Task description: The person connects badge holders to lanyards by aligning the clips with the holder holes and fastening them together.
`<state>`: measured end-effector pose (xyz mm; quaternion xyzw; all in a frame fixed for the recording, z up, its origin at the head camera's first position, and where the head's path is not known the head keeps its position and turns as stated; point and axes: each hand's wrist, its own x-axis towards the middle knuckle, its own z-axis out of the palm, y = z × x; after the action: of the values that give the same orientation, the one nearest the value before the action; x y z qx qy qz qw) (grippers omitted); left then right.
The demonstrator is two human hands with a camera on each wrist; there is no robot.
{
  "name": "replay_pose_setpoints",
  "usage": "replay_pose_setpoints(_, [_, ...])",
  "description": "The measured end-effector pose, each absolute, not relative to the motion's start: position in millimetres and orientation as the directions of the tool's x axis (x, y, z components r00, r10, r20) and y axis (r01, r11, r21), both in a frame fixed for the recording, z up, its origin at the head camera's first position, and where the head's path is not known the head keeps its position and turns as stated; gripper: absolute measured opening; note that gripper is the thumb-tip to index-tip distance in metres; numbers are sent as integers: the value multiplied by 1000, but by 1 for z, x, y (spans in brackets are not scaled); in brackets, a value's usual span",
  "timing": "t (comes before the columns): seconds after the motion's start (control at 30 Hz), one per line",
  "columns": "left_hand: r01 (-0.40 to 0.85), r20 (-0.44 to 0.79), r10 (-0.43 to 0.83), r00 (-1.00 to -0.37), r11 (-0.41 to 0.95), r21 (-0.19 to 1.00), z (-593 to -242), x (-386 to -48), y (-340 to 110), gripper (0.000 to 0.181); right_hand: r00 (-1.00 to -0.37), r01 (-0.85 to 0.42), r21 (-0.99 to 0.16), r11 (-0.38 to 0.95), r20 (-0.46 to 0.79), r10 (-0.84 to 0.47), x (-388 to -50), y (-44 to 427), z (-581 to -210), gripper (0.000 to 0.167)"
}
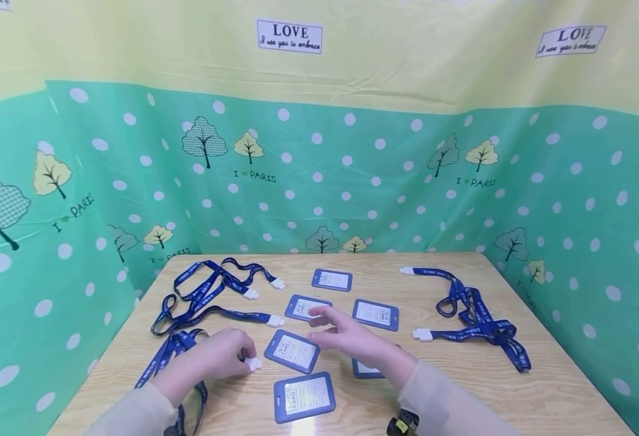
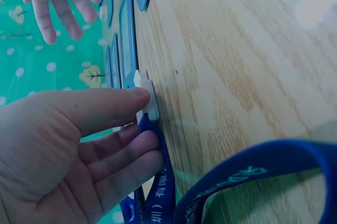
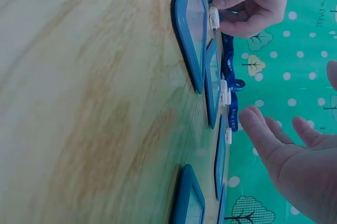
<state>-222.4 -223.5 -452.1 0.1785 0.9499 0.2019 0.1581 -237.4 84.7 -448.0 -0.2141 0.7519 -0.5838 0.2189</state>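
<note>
At the near left of the table, my left hand (image 1: 223, 354) pinches the white plastic clip (image 2: 149, 98) of a blue lanyard (image 2: 160, 192) between thumb and fingers. The strap trails from the clip across the wood toward the wrist. My right hand (image 1: 343, 333) hovers over the blue-framed ID card holders with its fingers spread and nothing in them. Just left of it lies one card holder (image 1: 293, 351), and another (image 1: 304, 396) lies nearer the front edge. Part of a further card holder (image 1: 367, 369) is hidden beneath the right forearm.
Several more lanyards (image 1: 210, 290) lie tangled at the back left, white clips pointing inward. Others (image 1: 480, 330) lie on the right side. More card holders (image 1: 376, 314) sit mid-table and behind. A patterned green and yellow curtain (image 1: 346, 163) surrounds the wooden table (image 1: 542, 387).
</note>
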Motion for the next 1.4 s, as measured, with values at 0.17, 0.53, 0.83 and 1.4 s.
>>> replay_pose_setpoints(0.17, [291, -230, 418, -879, 852, 436, -451, -219, -222, 16, -809, -68, -970, 232, -82, -582, -235, 88, -450, 59])
replay_pose_setpoints(0.53, [287, -256, 424, -868, 852, 437, -452, -216, -220, 16, -806, -73, -970, 233, -80, -587, -230, 93, -448, 56])
replay_pose_setpoints(0.83, [307, -246, 440, -864, 846, 435, -451, -216, -220, 15, -812, -105, -965, 240, -56, -581, -232, 95, -444, 55])
replay_pose_setpoints(1.4, [303, -254, 439, -862, 847, 436, -447, -214, -218, 15, -824, -251, -907, 337, 18, -567, -236, 100, -426, 55])
